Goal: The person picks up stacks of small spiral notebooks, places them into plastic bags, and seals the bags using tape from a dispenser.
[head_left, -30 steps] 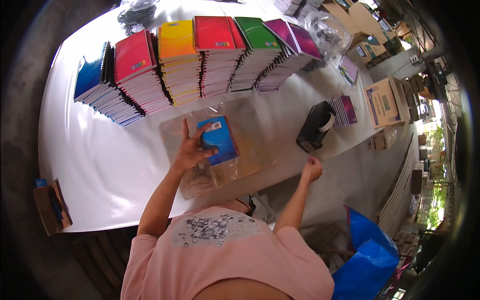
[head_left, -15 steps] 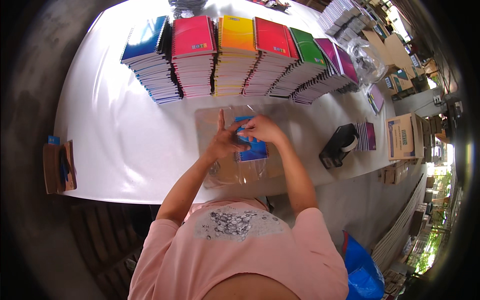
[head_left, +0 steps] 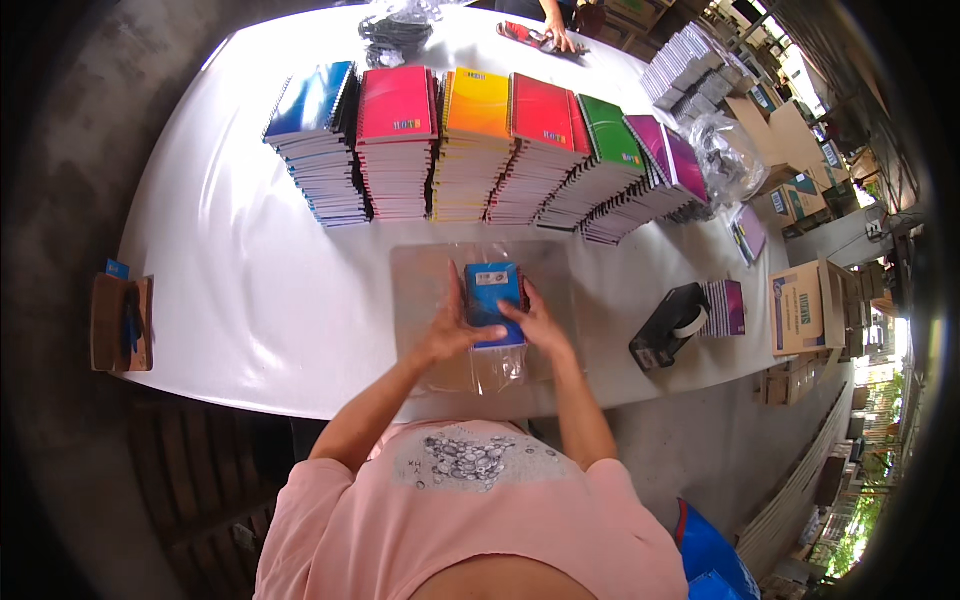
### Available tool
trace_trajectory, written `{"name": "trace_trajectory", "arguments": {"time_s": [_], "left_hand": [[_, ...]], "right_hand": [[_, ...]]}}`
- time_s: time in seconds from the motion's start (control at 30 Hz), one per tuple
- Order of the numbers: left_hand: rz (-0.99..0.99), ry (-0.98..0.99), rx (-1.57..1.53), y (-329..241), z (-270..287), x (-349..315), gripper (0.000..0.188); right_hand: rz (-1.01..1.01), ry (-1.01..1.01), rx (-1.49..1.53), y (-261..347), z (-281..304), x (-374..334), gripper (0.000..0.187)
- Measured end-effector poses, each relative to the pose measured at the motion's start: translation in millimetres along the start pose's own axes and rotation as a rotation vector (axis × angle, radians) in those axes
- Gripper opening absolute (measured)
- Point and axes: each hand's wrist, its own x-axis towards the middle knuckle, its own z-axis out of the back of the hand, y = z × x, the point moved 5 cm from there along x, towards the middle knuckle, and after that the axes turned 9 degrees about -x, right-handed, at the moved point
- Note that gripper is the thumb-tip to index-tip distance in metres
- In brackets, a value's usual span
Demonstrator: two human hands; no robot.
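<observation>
A blue spiral notebook, with a small white label near its top, lies on clear plastic film. Under the film is a flat brownish mat on the white table. My left hand grips the notebook's left side, fingers along the edge and thumb across the lower cover. From the right, my right hand holds the opposite edge, its thumb resting on the cover. Whether more notebooks lie beneath the top one is hard to see.
Tall stacks of coloured spiral notebooks stand beyond the mat. To the right are a black tape dispenser, purple notebooks and a cardboard box. A brown holder sits far left. Another person's hand touches the far edge.
My hands were close together over the notebook's upper part; now they are apart, gripping its two sides. The white label has come into sight. The view has shifted, showing another person's hand.
</observation>
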Motion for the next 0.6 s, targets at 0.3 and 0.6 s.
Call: {"name": "trace_trajectory", "arguments": {"time_s": [0.3, 0.6], "left_hand": [[-0.437, -0.099, 0.330, -23.7, -20.5, -43.9, 0.131], [-0.226, 0.028, 0.397, -28.0, 17.9, -22.5, 0.113]], "right_hand": [[0.439, -0.187, -0.199, 19.9, -14.9, -52.3, 0.106], [0.712, 0.103, -0.768, 149.2, 11.7, -67.5, 0.014]]}}
